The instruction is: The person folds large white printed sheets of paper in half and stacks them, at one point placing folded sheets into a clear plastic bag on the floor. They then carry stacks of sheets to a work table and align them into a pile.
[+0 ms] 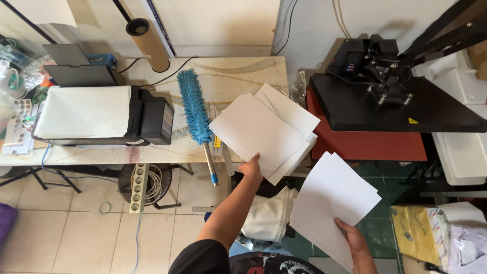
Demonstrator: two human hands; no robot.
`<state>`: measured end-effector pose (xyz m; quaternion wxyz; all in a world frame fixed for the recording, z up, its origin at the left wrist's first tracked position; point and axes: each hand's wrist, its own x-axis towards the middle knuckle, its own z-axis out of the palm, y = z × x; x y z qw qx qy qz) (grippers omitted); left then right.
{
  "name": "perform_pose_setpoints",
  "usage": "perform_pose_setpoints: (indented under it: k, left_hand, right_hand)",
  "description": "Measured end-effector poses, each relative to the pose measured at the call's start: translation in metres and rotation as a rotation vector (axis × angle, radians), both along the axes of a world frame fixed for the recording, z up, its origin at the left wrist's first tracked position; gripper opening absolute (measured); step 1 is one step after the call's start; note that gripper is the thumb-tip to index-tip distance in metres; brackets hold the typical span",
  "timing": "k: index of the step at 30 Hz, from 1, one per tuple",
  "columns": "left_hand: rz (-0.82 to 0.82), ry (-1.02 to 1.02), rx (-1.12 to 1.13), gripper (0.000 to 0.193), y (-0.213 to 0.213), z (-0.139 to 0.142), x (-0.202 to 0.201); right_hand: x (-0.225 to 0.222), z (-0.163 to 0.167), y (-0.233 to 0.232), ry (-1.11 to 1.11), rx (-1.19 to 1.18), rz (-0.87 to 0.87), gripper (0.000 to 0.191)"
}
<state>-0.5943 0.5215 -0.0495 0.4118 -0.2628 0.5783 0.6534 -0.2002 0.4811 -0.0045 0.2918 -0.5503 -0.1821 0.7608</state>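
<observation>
Left hand (pixel 251 166) gripping near edge of paper stack (pixel 264 129), arm stretching forward, stack lying partly on table (pixel 238 76) corner and overhanging, probably so edge is staying easy to pinch. Right hand (pixel 351 238) closing on 2nd stack (pixel 332 195), thumb on top, holding it low in air over floor, apart from 1st. Duster (pixel 194 106) lying just beside left stack; heat press (pixel 395 106) standing at right.

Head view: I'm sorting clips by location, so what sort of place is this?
Probably a small print or garment-transfer workshop. A heat press stands at the right, a printer sits on the table, and the left hand and right hand each hold white sheets.
</observation>
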Motion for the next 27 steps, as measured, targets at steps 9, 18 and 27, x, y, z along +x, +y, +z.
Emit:
perform_pose_setpoints:
  k: [9,18,27]
  left_hand:
    - [-0.099,-0.02,0.316,0.063,0.007,0.014,0.001]
    - [-0.271,0.435,0.237,0.058,0.009,0.013,-0.068]
    - [-0.739,0.668,-0.045,0.058,-0.062,0.02,-0.221]
  right_hand:
    - [-0.016,-0.001,0.01,0.036,0.052,0.072,0.051]
    - [-0.024,-0.003,0.013,0.06,-0.009,0.069,0.052]
    - [-0.053,0.004,0.026,0.055,0.078,0.057,0.051]
